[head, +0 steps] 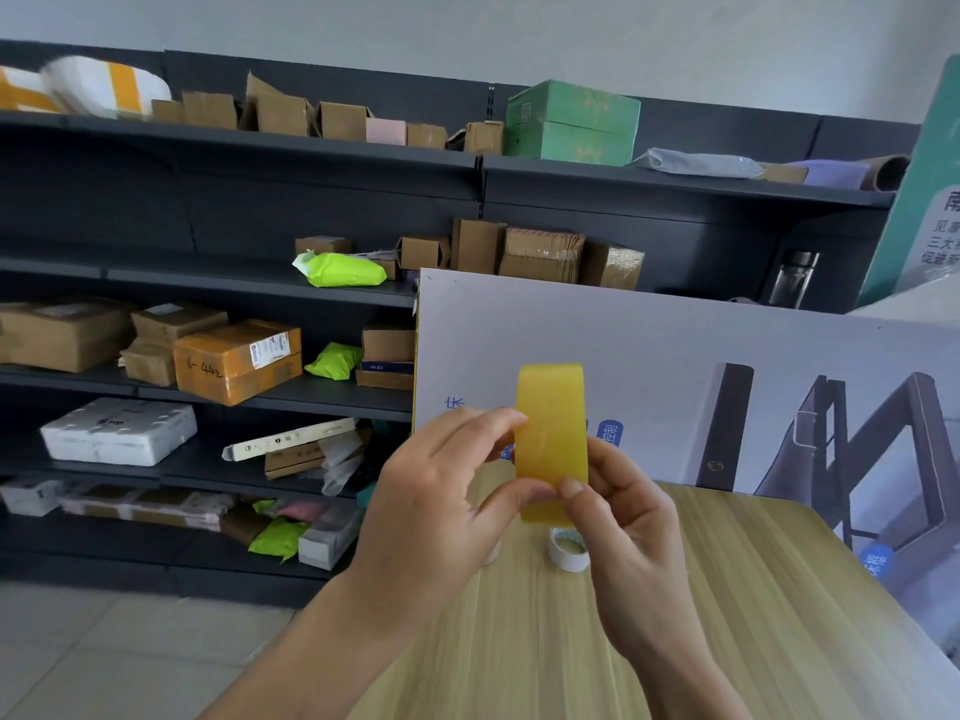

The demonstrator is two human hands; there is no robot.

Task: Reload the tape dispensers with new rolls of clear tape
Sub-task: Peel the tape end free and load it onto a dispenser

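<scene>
A roll of yellowish clear tape (551,433) is held edge-on, upright, in the air above the wooden table (727,615). My left hand (447,491) grips its left side with fingers and thumb curled round it. My right hand (618,506) holds its right side, the thumb pressed on the roll's outer face near the bottom. Below the hands a small white tape roll (569,549) stands on the table. No tape dispenser is in view.
A large printed board (727,366) leans upright along the table's far edge. Dark shelving (208,283) with several cardboard boxes and green mailer bags fills the left and back. A tiled floor (104,657) lies at the lower left.
</scene>
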